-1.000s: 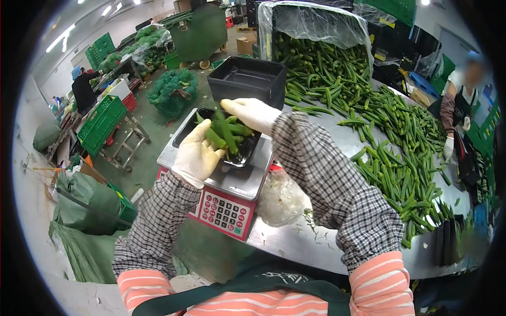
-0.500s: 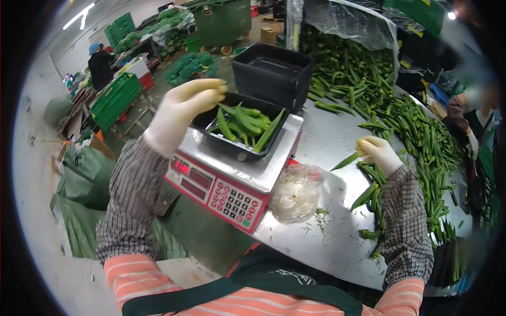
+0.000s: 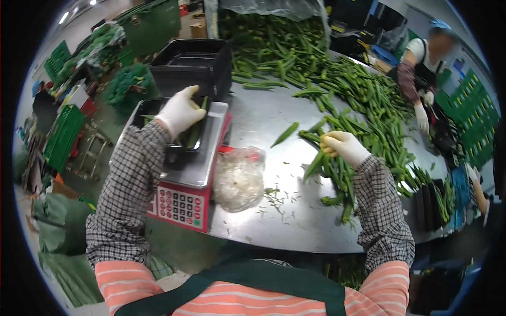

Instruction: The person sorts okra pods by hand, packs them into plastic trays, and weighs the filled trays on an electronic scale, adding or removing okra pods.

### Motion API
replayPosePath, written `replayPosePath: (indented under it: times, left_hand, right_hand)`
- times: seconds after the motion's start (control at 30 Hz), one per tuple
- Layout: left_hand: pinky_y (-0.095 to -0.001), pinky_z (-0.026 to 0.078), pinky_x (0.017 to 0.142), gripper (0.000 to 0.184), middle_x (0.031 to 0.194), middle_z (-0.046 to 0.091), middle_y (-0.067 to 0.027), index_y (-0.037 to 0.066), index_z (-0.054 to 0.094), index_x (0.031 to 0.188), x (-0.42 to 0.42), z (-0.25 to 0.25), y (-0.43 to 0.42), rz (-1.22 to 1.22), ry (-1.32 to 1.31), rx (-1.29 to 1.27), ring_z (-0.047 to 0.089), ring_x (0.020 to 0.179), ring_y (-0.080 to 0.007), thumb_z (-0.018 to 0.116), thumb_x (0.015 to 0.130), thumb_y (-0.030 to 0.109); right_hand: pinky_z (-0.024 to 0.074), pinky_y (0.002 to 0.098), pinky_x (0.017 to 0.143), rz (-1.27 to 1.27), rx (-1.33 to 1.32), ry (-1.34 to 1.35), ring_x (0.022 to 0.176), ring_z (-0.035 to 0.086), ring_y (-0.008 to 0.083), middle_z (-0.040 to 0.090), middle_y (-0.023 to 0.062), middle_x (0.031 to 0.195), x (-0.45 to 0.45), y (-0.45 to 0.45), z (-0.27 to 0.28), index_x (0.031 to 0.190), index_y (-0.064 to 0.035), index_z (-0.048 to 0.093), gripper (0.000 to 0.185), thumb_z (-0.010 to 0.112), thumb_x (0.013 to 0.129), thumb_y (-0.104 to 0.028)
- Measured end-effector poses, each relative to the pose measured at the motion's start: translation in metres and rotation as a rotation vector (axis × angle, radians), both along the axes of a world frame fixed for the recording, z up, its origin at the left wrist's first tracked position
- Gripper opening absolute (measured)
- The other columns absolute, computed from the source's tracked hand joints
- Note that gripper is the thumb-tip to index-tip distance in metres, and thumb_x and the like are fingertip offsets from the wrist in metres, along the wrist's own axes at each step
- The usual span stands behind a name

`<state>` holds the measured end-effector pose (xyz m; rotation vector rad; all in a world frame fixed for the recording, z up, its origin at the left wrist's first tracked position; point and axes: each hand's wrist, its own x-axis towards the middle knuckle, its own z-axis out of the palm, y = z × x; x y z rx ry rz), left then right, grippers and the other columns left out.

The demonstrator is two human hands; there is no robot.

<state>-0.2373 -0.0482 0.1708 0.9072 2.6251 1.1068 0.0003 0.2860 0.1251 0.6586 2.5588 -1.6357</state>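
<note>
A black plastic tray (image 3: 191, 145) with several green okra pods in it sits on a red-framed scale (image 3: 181, 208). My left hand (image 3: 182, 112), in a white glove, is over the tray; its thumb and forefinger are spread with nothing visible between them. My right hand (image 3: 345, 147), also gloved, is at the near edge of the okra pile (image 3: 363, 105) with its fingers curled in. Whatever those fingers may hold is hidden. One loose okra pod (image 3: 284, 135) lies on the metal table to the left of that hand.
Black trays (image 3: 191, 60) are stacked behind the scale. Beside the scale sits a clear plastic bundle (image 3: 240, 179), with green scraps (image 3: 279, 200) scattered to its right. A co-worker (image 3: 424, 68) in a blue cap stands across the table at the right, near dark trays (image 3: 429, 203).
The view has swung right, bringing the co-worker further into sight. My left hand has come down over the tray from beside it. My right hand's fingers are curled closer to the okra.
</note>
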Motion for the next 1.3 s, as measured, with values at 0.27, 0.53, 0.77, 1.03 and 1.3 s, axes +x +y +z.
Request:
replayPosePath:
  times: [0.27, 0.53, 0.77, 1.03, 1.3]
  left_hand:
    - [-0.0253, 0.048, 0.072, 0.062, 0.098, 0.058, -0.0142, 0.001, 0.044, 0.128, 0.019, 0.026, -0.078, 0.241, 0.675, -0.127, 0.060, 0.081, -0.0202, 0.066, 0.070, 0.003]
    - [-0.0319, 0.048, 0.079, 0.052, 0.114, 0.056, -0.0179, -0.001, 0.053, 0.116, 0.142, 0.021, -0.073, -0.095, 0.684, 0.200, 0.059, 0.095, -0.0256, 0.067, 0.065, -0.004]
    - [-0.0374, 0.049, 0.081, 0.043, 0.109, 0.058, -0.0186, 0.000, 0.058, 0.107, 0.155, -0.030, -0.086, -0.155, 0.454, 0.156, 0.060, 0.093, -0.0330, 0.071, 0.067, 0.006]
    - [-0.0346, 0.050, 0.076, 0.040, 0.108, 0.059, -0.0173, -0.001, 0.059, 0.103, 0.153, -0.001, -0.080, -0.305, 0.449, 0.171, 0.061, 0.090, -0.0318, 0.072, 0.066, 0.006]
    - [-0.0342, 0.036, 0.100, 0.070, 0.136, 0.037, -0.0126, -0.001, 0.021, 0.139, 0.143, -0.008, -0.015, -0.351, -0.429, 0.792, 0.042, 0.122, -0.0198, 0.059, 0.081, 0.001]
  right_hand:
    - [0.0470, 0.0363, 0.085, 0.097, 0.795, 0.086, 0.099, 0.059, 0.0284, 0.061, 0.0171, 0.105, -0.026, -0.023, -0.032, 0.103, -0.0052, 0.063, 0.026, 0.053, 0.083, -0.019]
    - [0.0483, 0.0382, 0.083, 0.093, 1.129, -0.373, 0.102, 0.058, 0.0277, 0.061, 0.0153, 0.107, -0.080, -0.024, -0.041, 0.108, -0.0057, 0.059, 0.028, 0.052, 0.082, -0.014]
    - [0.0432, 0.0385, 0.093, -0.053, 0.610, -0.221, 0.108, 0.054, 0.0338, 0.056, 0.0211, 0.116, -0.093, -0.026, -0.010, 0.116, 0.0015, 0.050, 0.046, 0.054, 0.083, -0.029]
    - [0.0461, 0.0385, 0.088, -0.153, 0.481, -0.103, 0.102, 0.059, 0.0318, 0.060, 0.0236, 0.107, -0.120, -0.052, -0.055, 0.120, 0.0023, 0.048, 0.048, 0.057, 0.080, -0.024]
    - [0.0438, 0.0249, 0.086, 0.144, -0.438, 0.756, 0.097, 0.054, 0.0120, 0.056, 0.0065, 0.108, -0.056, -0.189, 0.046, 0.127, -0.0028, 0.044, 0.047, 0.052, 0.081, 0.003]
